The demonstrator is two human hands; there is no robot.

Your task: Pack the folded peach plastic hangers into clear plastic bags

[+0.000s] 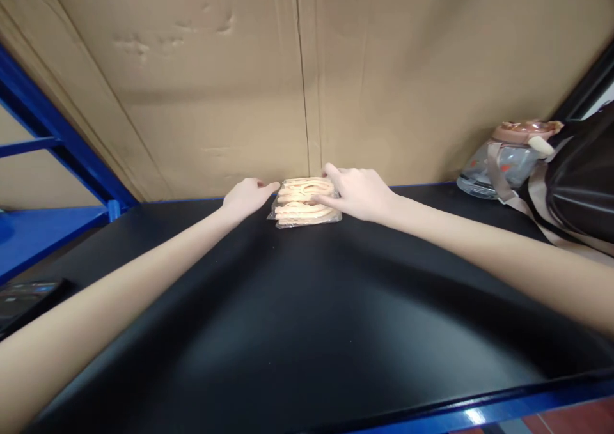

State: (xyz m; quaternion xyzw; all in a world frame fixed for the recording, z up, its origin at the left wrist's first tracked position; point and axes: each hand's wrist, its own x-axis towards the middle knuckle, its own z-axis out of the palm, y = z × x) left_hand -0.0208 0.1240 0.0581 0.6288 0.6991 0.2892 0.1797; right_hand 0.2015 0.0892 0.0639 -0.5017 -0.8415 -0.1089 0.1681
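A clear plastic packet of pale, folded strips point(307, 212) lies on the black tabletop point(307, 306), close to the cardboard at the back. What the strips are made of I cannot make out. My right hand point(362, 192) is at the packet's right side, its thumb across the top and its fingers behind the far right edge, gripping it. On the other side, my left hand point(247, 197) has its thumb stretched toward the packet's upper left corner. Its other fingers are partly hidden, and whether it touches the plastic is unclear.
Brown cardboard point(215, 89) walls off the back. A clear bottle with a pink lid and strap point(515, 159) stands at the right beside a dark bag point(585, 178). A black device point(29, 300) lies at the left edge, near a blue metal frame point(62, 127).
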